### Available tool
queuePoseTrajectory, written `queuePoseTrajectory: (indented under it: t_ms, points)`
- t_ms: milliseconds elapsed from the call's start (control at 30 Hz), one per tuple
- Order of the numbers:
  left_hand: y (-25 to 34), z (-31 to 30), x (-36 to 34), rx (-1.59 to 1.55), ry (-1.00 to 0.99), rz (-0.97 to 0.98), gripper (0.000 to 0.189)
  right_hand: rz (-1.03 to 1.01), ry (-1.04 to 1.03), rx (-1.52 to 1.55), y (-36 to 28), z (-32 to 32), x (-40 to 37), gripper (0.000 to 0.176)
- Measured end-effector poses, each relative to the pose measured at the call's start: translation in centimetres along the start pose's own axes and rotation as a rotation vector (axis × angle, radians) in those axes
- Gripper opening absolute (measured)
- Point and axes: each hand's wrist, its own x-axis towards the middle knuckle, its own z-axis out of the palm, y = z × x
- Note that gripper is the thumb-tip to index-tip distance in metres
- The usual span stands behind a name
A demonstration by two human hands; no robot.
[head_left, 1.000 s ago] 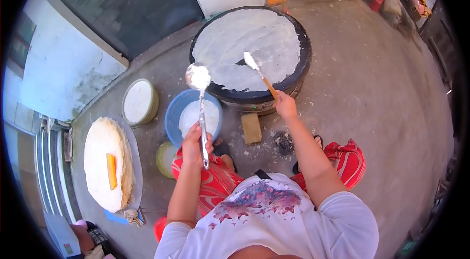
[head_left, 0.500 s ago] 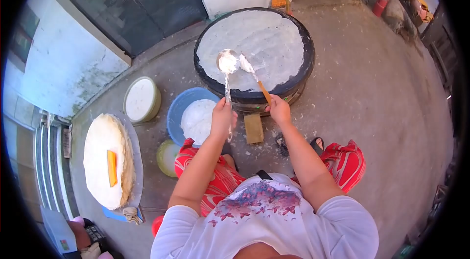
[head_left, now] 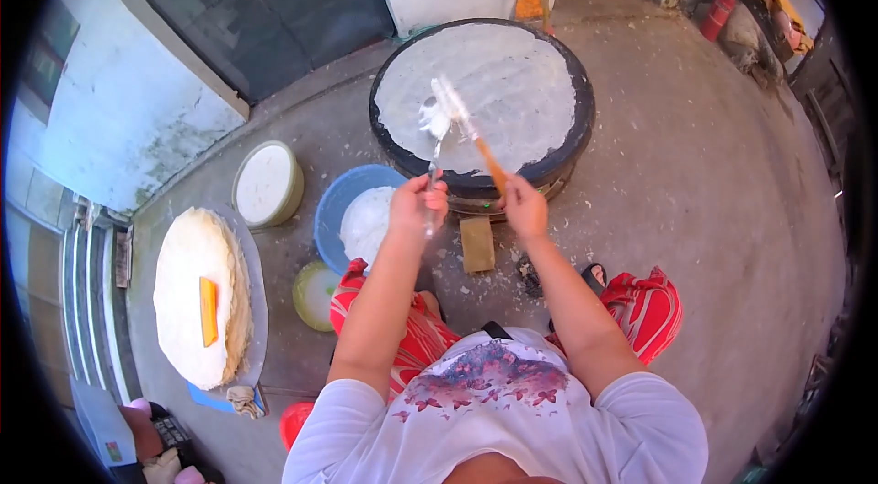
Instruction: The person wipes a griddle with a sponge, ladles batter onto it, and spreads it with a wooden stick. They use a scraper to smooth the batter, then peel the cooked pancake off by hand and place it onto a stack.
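Observation:
My left hand (head_left: pixel 419 203) is closed round the handle of a metal ladle (head_left: pixel 436 153), whose bowl carries white batter. In my right hand (head_left: pixel 525 207) is a wooden-handled spatula (head_left: pixel 490 159), its blade coated white. The blade crosses over the ladle's bowl, both above the round black griddle (head_left: pixel 582 123). A thin pale crepe (head_left: pixel 512 72) covers most of the griddle's surface. Left of my left hand, a blue basin (head_left: pixel 331 209) holds a white doughy mass (head_left: pixel 364 226).
A tub of white batter (head_left: pixel 262 180) stands at the left, with a small green bowl (head_left: pixel 313 294) nearer my legs. Stacked crepes (head_left: pixel 187 301) lie on a board, an orange-yellow scraper (head_left: pixel 208 310) on top. A brick-like block (head_left: pixel 476 244) sits before the griddle.
The ladle has tipped from bowl-up to a turned, narrower view. The spatula blade has moved up and left, across the ladle's bowl. The view has shifted slightly.

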Motion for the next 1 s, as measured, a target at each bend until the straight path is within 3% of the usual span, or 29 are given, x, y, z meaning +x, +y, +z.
queuePoseTrajectory:
  t_ms: [33, 100, 167, 200, 267, 333, 367, 433, 467, 500, 533, 567, 633, 667, 733, 767, 833, 867, 933, 967, 1000]
  points:
    - [0.5, 0.2, -1.0, -0.006, 0.000, 0.004, 0.024, 0.061, 0.082, 0.094, -0.2, -0.7, 0.6, 0.028]
    - [1.2, 0.8, -3.2, -0.341, -0.362, -0.199, 0.034, 0.122, 0.156, 0.186, 0.5, -1.7, 1.8, 0.029]
    - [1.9, 1.5, -5.5, -0.356, -0.432, -0.184, 0.037, 0.101, 0.382, -0.203, 2.3, -1.7, 3.0, 0.031]
    - [2.3, 1.9, -6.5, -0.368, -0.498, -0.175, 0.040, 0.099, 0.382, -0.202, 2.6, -1.0, 2.5, 0.031]
    - [3.4, 2.0, -8.9, -0.336, -0.507, -0.149, 0.040, 0.083, 0.050, -0.312, 3.0, 1.3, -0.4, 0.033]
    - [4.9, 1.1, -10.9, -0.220, -0.418, -0.017, 0.039, -0.165, -0.427, -0.157, 2.6, 3.0, -3.4, 0.032]
    - [5.8, 0.1, -11.8, -0.224, -0.419, -0.017, 0.039, -0.164, -0.429, -0.160, 1.9, 2.8, -3.8, 0.032]
    - [7.9, -2.9, -13.3, -0.050, -0.274, 0.124, 0.037, 0.015, -0.620, -0.237, -1.8, 1.3, -4.7, 0.029]
    - [8.6, -4.2, -13.9, -0.051, -0.275, 0.122, 0.037, 0.070, -0.455, -0.044, 0.2, 1.4, -3.9, 0.029]
    - [9.2, -5.6, -14.6, 0.058, -0.111, 0.189, 0.032, 0.122, -0.287, 0.145, 2.7, 1.0, -2.6, 0.029]
    - [9.8, -7.2, -15.2, 0.168, 0.054, 0.253, 0.027, 0.048, -0.105, 0.098, 3.7, -0.4, -1.5, 0.029]
    - [10.6, -9.1, -15.6, 0.169, 0.051, 0.248, 0.027, 0.331, 0.005, 0.163, 2.7, -2.4, -0.3, 0.032]
    - [11.8, -13.0, -15.2, 0.131, 0.256, 0.201, 0.020, 0.286, 0.315, -0.043, 9.3, -5.2, 3.4, 0.033]
    - [11.7, -14.4, -14.7, 0.133, 0.252, 0.194, 0.020, 0.286, 0.322, -0.046, 8.3, -5.5, 3.0, 0.033]
    - [11.8, -16.8, -13.3, 0.058, 0.458, 0.198, 0.022, 0.240, 0.129, -0.349, 4.7, -5.1, 1.7, 0.032]
    - [12.3, -19.0, -11.9, 0.064, 0.452, 0.192, 0.022, -0.010, 0.062, -0.312, 5.4, -3.2, 0.9, 0.033]
    - [13.6, -23.4, -9.9, 0.034, 0.360, 0.055, 0.020, -0.046, -0.380, -0.227, 2.2, -1.3, -0.4, 0.034]
    - [12.7, -23.5, -9.7, 0.037, 0.356, 0.052, 0.020, -0.046, -0.375, -0.229, 0.3, -1.2, -1.1, 0.034]
    - [10.3, -23.1, -9.0, 0.162, 0.449, 0.335, 0.022, 0.039, -0.559, -0.342, -2.5, -1.5, -2.3, 0.037]
    - [10.8, -26.5, -8.1, 0.297, 0.477, 0.344, 0.025, -0.069, -0.417, -0.320, -1.0, -1.7, -2.3, 0.043]
    - [11.1, -28.3, -7.5, 0.298, 0.471, 0.338, 0.025, -0.068, -0.411, -0.325, -0.9, -2.7, -2.2, 0.043]
